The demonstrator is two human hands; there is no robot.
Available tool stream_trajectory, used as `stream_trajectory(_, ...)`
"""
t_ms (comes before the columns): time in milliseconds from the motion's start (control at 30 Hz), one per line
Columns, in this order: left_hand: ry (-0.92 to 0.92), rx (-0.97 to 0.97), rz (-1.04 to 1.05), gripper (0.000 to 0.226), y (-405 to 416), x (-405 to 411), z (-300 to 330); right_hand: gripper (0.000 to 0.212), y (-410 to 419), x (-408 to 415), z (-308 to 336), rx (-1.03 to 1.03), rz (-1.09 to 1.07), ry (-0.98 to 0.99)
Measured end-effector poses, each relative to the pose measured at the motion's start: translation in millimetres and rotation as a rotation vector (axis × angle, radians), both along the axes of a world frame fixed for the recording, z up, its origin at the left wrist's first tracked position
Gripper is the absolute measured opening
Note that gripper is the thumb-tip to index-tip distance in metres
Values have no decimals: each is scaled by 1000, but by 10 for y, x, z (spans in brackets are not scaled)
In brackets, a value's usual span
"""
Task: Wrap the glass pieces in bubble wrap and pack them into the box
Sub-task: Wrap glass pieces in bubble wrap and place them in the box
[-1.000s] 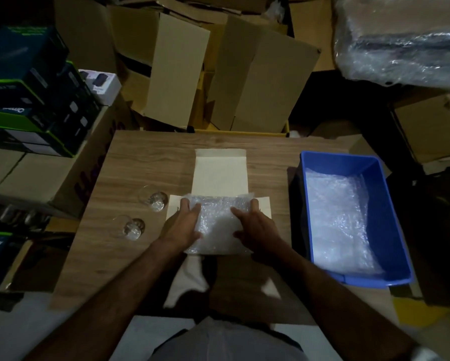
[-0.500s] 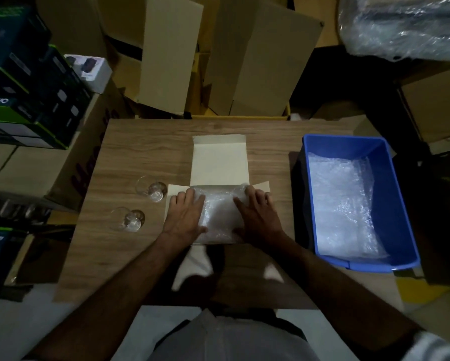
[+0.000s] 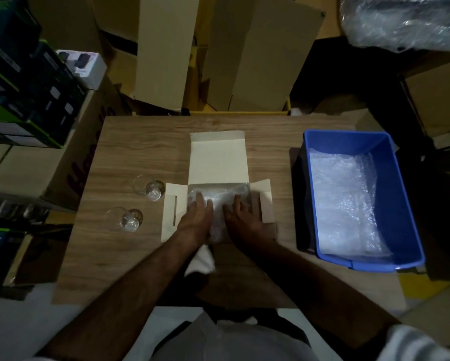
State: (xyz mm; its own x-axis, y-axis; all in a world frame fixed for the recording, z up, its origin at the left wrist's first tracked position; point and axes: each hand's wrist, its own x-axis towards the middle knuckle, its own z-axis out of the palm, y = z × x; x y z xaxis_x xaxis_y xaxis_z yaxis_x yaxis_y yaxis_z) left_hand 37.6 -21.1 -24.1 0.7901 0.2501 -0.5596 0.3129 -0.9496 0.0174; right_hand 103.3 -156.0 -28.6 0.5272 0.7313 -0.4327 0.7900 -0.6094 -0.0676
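A small cream cardboard box [image 3: 217, 157] lies open in the middle of the wooden table, its lid flap pointing away from me and side flaps spread. A bubble-wrap bundle [image 3: 218, 194] sits inside it. My left hand [image 3: 196, 217] and my right hand [image 3: 240, 217] press flat on the bundle, fingers straight, side by side. Two clear glasses lie on their sides left of the box: one glass [image 3: 151, 188] farther back, the other glass [image 3: 126, 220] nearer to me.
A blue plastic bin [image 3: 400, 194] lined with bubble wrap [image 3: 343, 204] stands at the table's right. Flat cardboard sheets [image 3: 257, 53] lean behind the table. Stacked product boxes [image 3: 23, 82] sit at the left, and a plastic-wrapped bundle [image 3: 406, 22] at top right.
Both hands slid from the bundle's outer edges toward its middle, pushing it down into the box. The side flaps are now uncovered. The glasses stayed put.
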Motion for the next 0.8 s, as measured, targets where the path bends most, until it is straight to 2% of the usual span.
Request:
stream_trajectory(133,-16,153,-59,64,-9,23,-119,58,68,21,-143,-13,-33,81)
stream_trajectory(233,-20,237,-113,73,31,2,-193,56,85,67,-225,-13,-17,79)
stream_trajectory(267,-24,247,-122,73,38,0,-193,56,93,82,-239,-12,-16,82)
stream_trajectory(367,-26,217,-136,45,14,24,-177,57,111,120,-237,1,10,84)
stream_trajectory(400,-34,181,-132,42,-14,34,-167,57,110,131,-228,3,23,76)
stream_trajectory(533,-45,115,-219,50,-78,52,-198,49,92,145,-206,26,9,40)
stream_trajectory(600,-2,62,-173,50,-68,57,-185,47,73,141,-210,49,-20,34)
stream_trajectory(800,-83,66,-59,58,-20,65,-258,53,106,146,-282,31,-41,83)
